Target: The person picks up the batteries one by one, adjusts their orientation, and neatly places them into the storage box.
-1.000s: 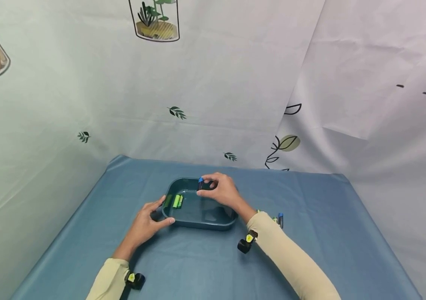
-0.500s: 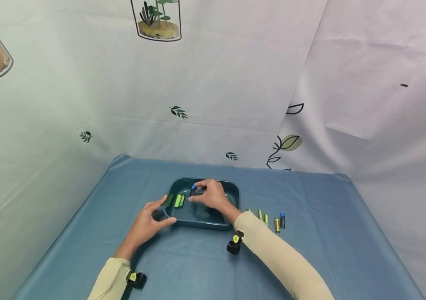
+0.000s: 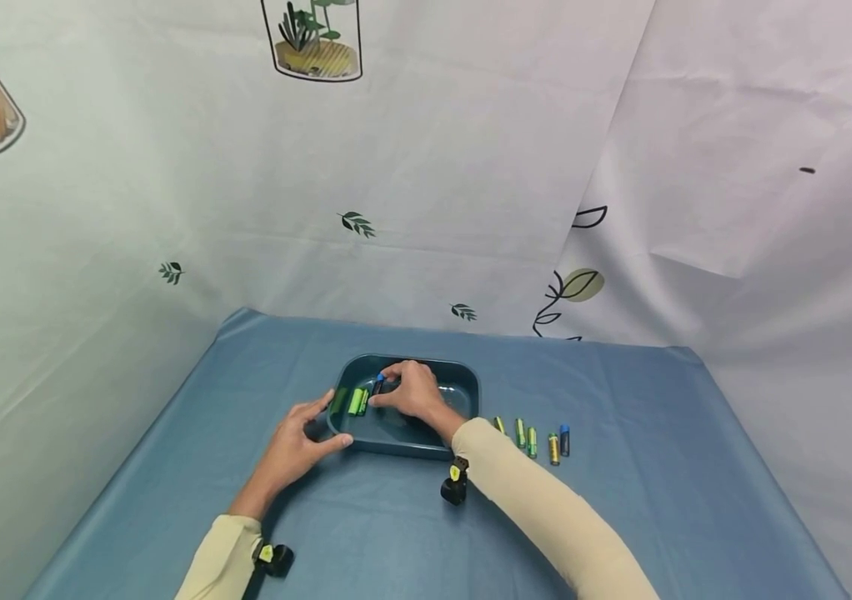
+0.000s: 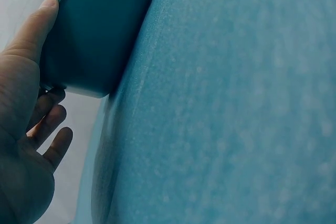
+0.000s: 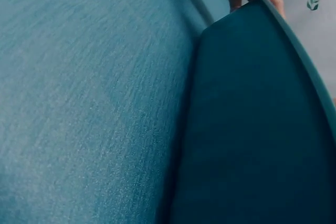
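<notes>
A dark teal tray (image 3: 396, 448) rests on the table. My left hand (image 3: 294, 442) holds its left end, thumb at the near corner and fingertips along the left side; the left wrist view shows the thumb on the rim of the tray (image 4: 89, 35). Inside the tray, my right hand (image 3: 414, 390) pinches a dark battery with a blue end (image 3: 378, 382) between thumb and fingers, tilted and low over the tray floor. Just left of it, two green batteries (image 3: 357, 402) lie side by side. In the right wrist view the tray's outer wall (image 5: 252, 103) hides the right hand.
To the right of the tray, several batteries lie in a loose row on the blue cloth, among them a yellow-green one (image 3: 553, 449) and a dark one with a blue end (image 3: 564, 442). A pale patterned curtain (image 3: 426, 208) hangs behind the table.
My right hand has moved left and down into the tray with the blue-ended battery, ending close to the green pair. The loose batteries came into view from behind the right arm. Left hand stayed put.
</notes>
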Demonstrator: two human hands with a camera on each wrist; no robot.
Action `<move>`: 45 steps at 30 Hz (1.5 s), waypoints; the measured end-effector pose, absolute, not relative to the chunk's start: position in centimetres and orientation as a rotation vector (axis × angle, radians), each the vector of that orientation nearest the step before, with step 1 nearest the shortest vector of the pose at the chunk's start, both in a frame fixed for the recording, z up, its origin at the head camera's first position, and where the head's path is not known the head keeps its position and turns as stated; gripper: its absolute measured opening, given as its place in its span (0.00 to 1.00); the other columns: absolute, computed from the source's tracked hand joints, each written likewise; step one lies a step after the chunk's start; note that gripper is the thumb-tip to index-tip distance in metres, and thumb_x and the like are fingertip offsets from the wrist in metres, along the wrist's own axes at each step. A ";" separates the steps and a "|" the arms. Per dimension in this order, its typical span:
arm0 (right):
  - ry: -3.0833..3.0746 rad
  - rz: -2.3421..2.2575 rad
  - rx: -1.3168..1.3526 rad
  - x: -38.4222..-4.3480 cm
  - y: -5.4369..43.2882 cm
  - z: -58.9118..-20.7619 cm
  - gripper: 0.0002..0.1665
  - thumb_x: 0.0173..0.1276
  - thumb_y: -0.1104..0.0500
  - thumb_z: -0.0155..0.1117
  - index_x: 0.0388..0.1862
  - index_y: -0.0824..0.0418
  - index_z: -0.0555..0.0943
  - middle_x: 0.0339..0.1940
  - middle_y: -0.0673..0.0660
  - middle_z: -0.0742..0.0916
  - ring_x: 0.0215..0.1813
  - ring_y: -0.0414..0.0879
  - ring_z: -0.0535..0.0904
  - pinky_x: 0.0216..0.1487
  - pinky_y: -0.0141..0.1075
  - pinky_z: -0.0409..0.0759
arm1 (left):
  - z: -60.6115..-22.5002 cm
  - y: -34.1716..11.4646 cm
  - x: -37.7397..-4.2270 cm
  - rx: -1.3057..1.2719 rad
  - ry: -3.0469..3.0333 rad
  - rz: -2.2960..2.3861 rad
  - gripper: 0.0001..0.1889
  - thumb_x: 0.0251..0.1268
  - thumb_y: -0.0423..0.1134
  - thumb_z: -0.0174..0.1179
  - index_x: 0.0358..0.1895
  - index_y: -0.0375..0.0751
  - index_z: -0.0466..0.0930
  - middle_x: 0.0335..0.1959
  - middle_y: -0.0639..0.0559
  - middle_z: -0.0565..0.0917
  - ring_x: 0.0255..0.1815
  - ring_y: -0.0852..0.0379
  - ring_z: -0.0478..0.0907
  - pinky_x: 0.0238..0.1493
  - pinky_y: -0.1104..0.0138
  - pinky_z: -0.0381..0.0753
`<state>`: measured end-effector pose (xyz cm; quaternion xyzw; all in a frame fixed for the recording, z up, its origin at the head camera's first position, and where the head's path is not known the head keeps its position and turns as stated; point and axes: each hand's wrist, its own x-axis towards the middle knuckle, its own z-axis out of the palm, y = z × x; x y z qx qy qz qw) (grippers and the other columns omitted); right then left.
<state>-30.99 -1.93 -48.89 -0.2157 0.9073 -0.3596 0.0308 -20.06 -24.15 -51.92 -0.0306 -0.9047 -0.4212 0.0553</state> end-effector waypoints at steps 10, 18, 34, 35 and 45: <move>2.784 -1.041 -0.644 -30.8 -2.3 -49.2 0.31 0.54 0.44 0.84 0.54 0.56 0.89 0.45 0.51 0.89 0.41 0.42 0.83 0.41 0.37 0.82 | -51.9 -24.0 -20.0 -0.088 -2.749 -1.290 0.49 0.56 0.58 0.76 0.79 0.47 0.64 0.71 0.34 0.69 0.66 0.35 0.70 0.58 0.40 0.75; 2.771 -0.977 -0.656 -30.7 -2.6 -49.3 0.30 0.55 0.45 0.84 0.55 0.55 0.89 0.44 0.51 0.88 0.40 0.41 0.82 0.40 0.36 0.82 | -51.9 -24.0 -20.0 -0.104 -2.736 -1.279 0.48 0.56 0.57 0.76 0.79 0.46 0.65 0.70 0.34 0.70 0.66 0.36 0.71 0.58 0.39 0.75; 2.738 -1.172 -0.737 -30.6 -1.1 -48.9 0.31 0.61 0.43 0.79 0.60 0.56 0.86 0.44 0.52 0.88 0.39 0.40 0.81 0.38 0.33 0.79 | -51.7 -24.0 -19.9 -0.092 -2.745 -1.280 0.49 0.56 0.58 0.76 0.79 0.46 0.64 0.70 0.34 0.69 0.65 0.35 0.71 0.58 0.40 0.75; 2.721 -1.227 -0.738 -30.5 -0.8 -48.7 0.31 0.62 0.44 0.79 0.60 0.56 0.86 0.46 0.54 0.88 0.41 0.40 0.81 0.40 0.34 0.80 | -51.7 -24.0 -19.9 -0.091 -2.745 -1.278 0.49 0.56 0.57 0.76 0.79 0.46 0.64 0.70 0.34 0.69 0.65 0.35 0.71 0.58 0.39 0.75; 2.752 -1.533 -0.841 -28.8 5.5 -46.3 0.29 0.64 0.49 0.78 0.63 0.55 0.85 0.45 0.52 0.85 0.42 0.42 0.79 0.42 0.38 0.80 | -51.8 -24.1 -19.8 -0.107 -2.732 -1.267 0.48 0.56 0.56 0.76 0.79 0.47 0.64 0.71 0.32 0.68 0.66 0.33 0.71 0.58 0.38 0.75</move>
